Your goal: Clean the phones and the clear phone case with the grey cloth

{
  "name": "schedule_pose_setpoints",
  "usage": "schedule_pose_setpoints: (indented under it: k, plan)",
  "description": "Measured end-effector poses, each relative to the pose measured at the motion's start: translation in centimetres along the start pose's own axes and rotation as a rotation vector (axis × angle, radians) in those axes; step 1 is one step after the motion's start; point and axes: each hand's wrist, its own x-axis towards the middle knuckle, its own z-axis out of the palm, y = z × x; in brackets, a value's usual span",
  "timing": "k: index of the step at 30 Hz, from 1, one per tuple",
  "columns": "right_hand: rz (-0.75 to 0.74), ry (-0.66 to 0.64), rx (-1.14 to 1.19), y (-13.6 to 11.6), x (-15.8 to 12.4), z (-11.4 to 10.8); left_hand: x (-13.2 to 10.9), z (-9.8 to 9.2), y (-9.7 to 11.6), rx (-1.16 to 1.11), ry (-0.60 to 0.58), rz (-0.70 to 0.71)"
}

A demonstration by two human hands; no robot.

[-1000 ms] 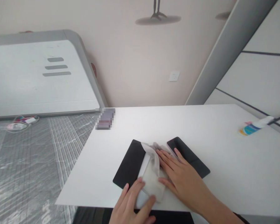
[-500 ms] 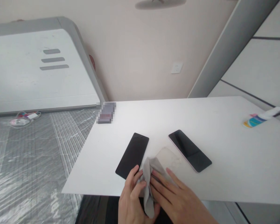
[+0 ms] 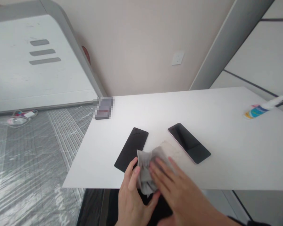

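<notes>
A crumpled grey cloth [image 3: 146, 175] is between my hands at the table's near edge. My left hand [image 3: 134, 197] curls around its left side, fingers above and thumb below. Any object under the cloth is hidden. My right hand [image 3: 176, 185] presses its fingers onto the cloth from the right, slightly blurred by motion. Just beyond my left fingers lies a black-screened phone [image 3: 132, 147], face up. A second phone [image 3: 190, 142], with a pinkish edge, rests to the right. Between them is a faint, see-through flat piece [image 3: 168, 147], partly covered by the cloth and my right hand.
The white table [image 3: 226, 131] holds a pixelated dark item [image 3: 104, 108] at its far left corner. A white bottle with a colourful label [image 3: 259, 110] is at the far right. Plastic-wrapped bedding [image 3: 37, 157] with a coiled cable [image 3: 21, 118] lies to the left.
The cloth has spread out and turned more toward me. My right fingers have shifted across it, and my left hand still grips its left side. The view has tilted down slightly.
</notes>
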Motion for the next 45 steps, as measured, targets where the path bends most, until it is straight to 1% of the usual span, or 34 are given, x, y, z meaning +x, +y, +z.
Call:
schedule_pose_setpoints:
  k: [1, 2, 5, 6, 8, 9, 10, 12, 13, 16, 17, 20, 21, 24, 26, 28, 30, 32, 35, 36, 37, 40, 41, 44, 45]
  plan:
    - [-0.055, 0.016, 0.032, 0.0, 0.0, -0.1, 0.0, 0.0, 0.0, -0.005, -0.001, 0.003]
    - [-0.071, 0.000, 0.064, -0.1, 0.1, -0.1, -0.1, -0.1, 0.0, -0.014, -0.004, -0.004]
    - [0.093, 0.024, -0.042, -0.3, 0.3, -0.2, 0.0, -0.3, 0.2, -0.037, -0.064, -0.074]
    - [0.071, 0.028, -0.052, -0.4, 0.4, -0.1, 0.0, -0.4, 0.2, -0.042, -0.079, -0.093]
    - [-0.046, 0.038, 0.014, -0.6, 0.5, 0.0, 0.0, -0.6, 0.3, -0.047, -0.102, -0.098]
    - [-0.073, 0.052, 0.055, -0.5, 0.5, 0.0, 0.0, -0.7, 0.4, -0.046, -0.105, -0.097]
    - [-0.039, 0.044, 0.088, -0.4, 0.5, 0.0, 0.0, -0.7, 0.4, -0.042, -0.104, -0.099]
    - [0.074, 0.044, 0.005, 0.0, 0.3, -0.3, 0.0, -0.7, 0.4, -0.034, -0.101, -0.102]
    - [0.095, 0.038, -0.041, 0.1, 0.1, -0.4, 0.0, -0.7, 0.4, -0.033, -0.098, -0.098]
    - [-0.060, 0.000, 0.034, 0.4, -0.5, -0.9, 0.1, -0.5, 0.3, -0.033, -0.064, -0.041]
    - [-0.082, -0.007, 0.074, 0.5, -0.7, -0.9, 0.1, -0.4, 0.2, -0.030, -0.051, -0.030]
    - [0.067, -0.007, -0.056, 0.7, -1.2, -0.9, 0.0, -0.4, 0.0, -0.016, -0.068, -0.052]
    - [0.063, -0.019, -0.088, 0.7, -1.3, -0.9, 0.0, -0.4, 0.0, -0.019, -0.076, -0.054]
    - [-0.067, -0.040, -0.013, 0.6, -1.2, -1.4, 0.0, -0.4, -0.1, -0.042, -0.056, 0.004]
    - [-0.010, -0.023, -0.015, 0.8, -0.9, -2.1, 0.1, -0.4, 0.0, -0.028, -0.063, -0.008]
    - [0.053, 0.022, -0.044, 1.0, -0.6, -2.8, 0.2, -0.4, 0.1, -0.007, -0.090, -0.046]
    - [0.052, 0.055, -0.012, 1.1, -0.4, -3.1, 0.4, -0.5, 0.3, -0.005, -0.107, -0.054]
    - [0.040, 0.044, 0.066, 0.9, -0.3, -2.8, 0.6, -0.5, 0.4, -0.015, -0.109, -0.042]
    - [0.154, 0.005, 0.080, 0.6, -0.4, -1.9, 0.5, -0.5, 0.3, -0.026, -0.094, -0.028]
    - [0.165, -0.006, 0.086, 0.5, -0.4, -1.5, 0.5, -0.5, 0.3, -0.035, -0.084, -0.018]
    - [0.138, -0.018, 0.112, 0.3, -0.5, -1.3, 0.4, -0.4, 0.2, -0.050, -0.078, -0.014]
    - [-0.071, -0.083, 0.252, 0.3, -0.7, -0.9, 0.3, -0.3, 0.1, -0.088, -0.081, -0.013]
    - [-0.090, -0.109, 0.258, 0.4, -0.8, -0.9, 0.3, -0.3, 0.1, -0.086, -0.086, -0.018]
    - [0.045, -0.108, 0.153, 0.9, -0.9, -1.0, 0.2, -0.4, 0.0, -0.062, -0.081, -0.012]
    - [0.028, -0.109, 0.180, 1.0, -0.9, -1.0, 0.2, -0.4, 0.0, -0.068, -0.080, -0.012]
